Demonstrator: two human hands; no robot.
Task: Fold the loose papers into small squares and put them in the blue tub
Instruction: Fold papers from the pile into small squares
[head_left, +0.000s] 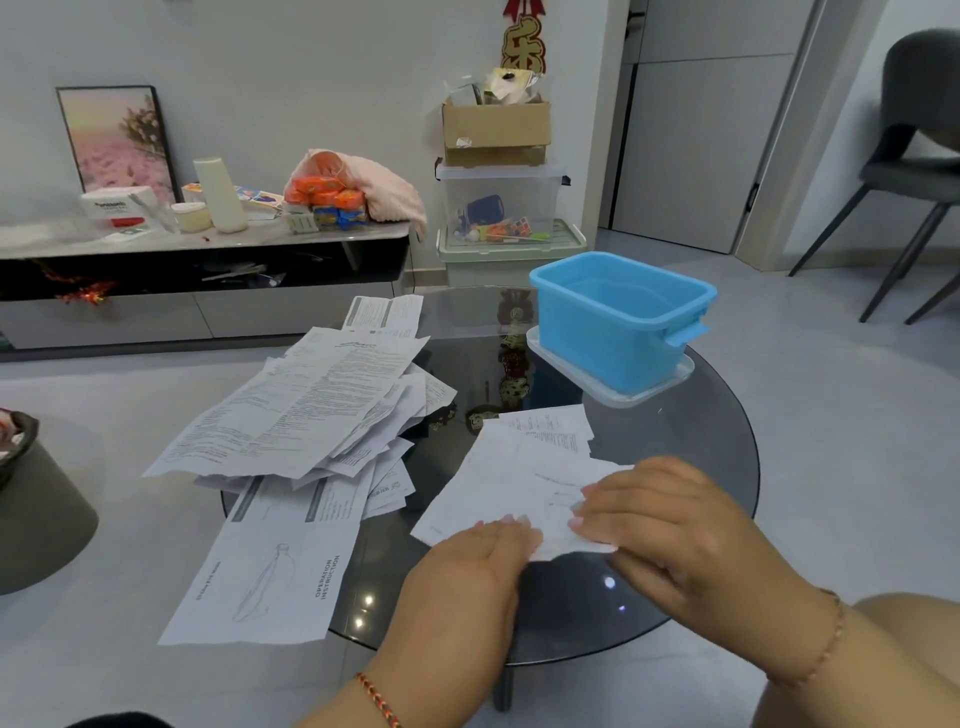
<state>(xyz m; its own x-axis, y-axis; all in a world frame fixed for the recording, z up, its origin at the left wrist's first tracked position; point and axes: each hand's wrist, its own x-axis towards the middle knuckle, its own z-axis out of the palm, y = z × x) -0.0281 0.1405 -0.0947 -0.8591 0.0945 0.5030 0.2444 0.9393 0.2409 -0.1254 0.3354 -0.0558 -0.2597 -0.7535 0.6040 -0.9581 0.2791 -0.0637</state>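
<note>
I see both hands low at six o'clock on the round glass bench, on one white paper (511, 483). The left hand (467, 561) lies on its near edge, fingers curled onto it; the right hand (654, 512) pinches the right edge. The loose paper pile (306, 410) sits at nine o'clock. The blue tub (618, 317) — at one o'clock, on a clear lid (623, 397) — looks empty.

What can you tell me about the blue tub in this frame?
The blue tub is a rectangular, open-topped bin that looks like textured plastic, with a thick rim and a latch tab on its right end. It stands upright on a clear lid at the far right of the round glass table. No folded paper shows inside; neither hand touches it.
</note>
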